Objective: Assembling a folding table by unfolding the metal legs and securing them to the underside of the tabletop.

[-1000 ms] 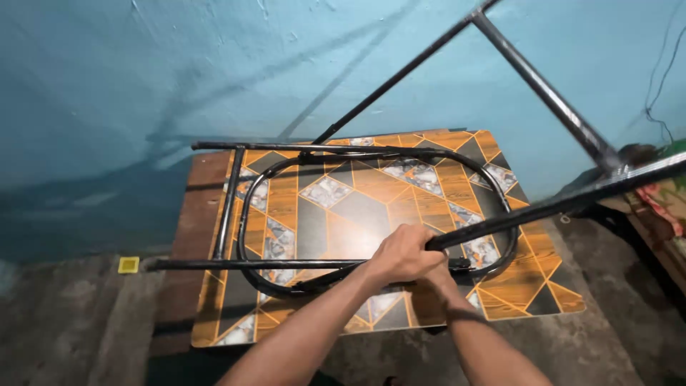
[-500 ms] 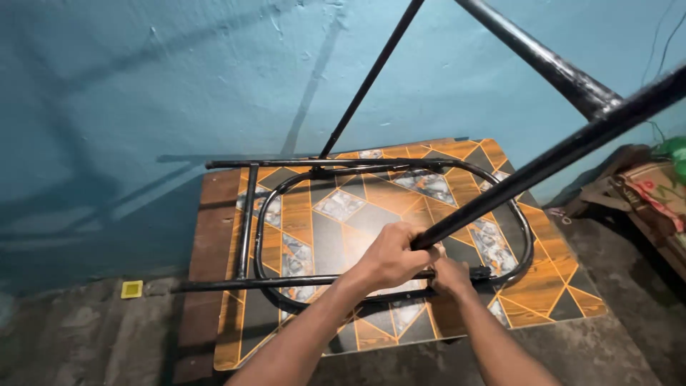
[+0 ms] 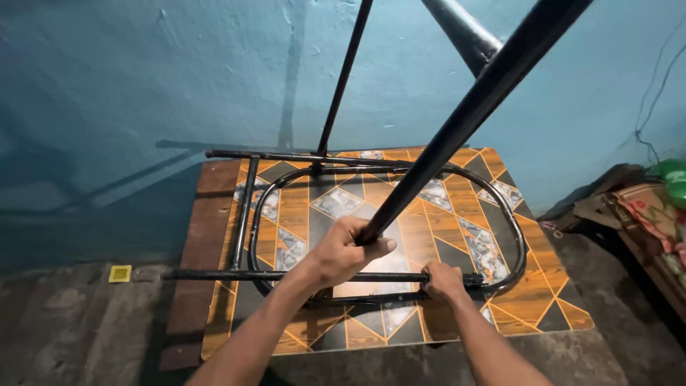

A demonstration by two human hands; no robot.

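While both hands grip, leg [image 3: 457, 129] slants up-right from frame [image 3: 386, 214].
Left hand [image 3: 343, 251] clasps leg; right hand [image 3: 443, 280] clasps crossbar [image 3: 286, 275]; leg top cropped.

Your left grip [image 3: 343, 254] wrapped the lower end of the raised black leg [image 3: 457, 121], so you could not see where that end met the frame [image 3: 509, 214]. The leg's upper end ran off the top edge, as did the thinner rod [image 3: 343, 78] behind it. Your right grip [image 3: 441, 280] covered part of the crossbar [image 3: 229, 274]. Both your forearms were cut by the bottom edge. The green thing [image 3: 673, 179] at the right edge was only partly in view.
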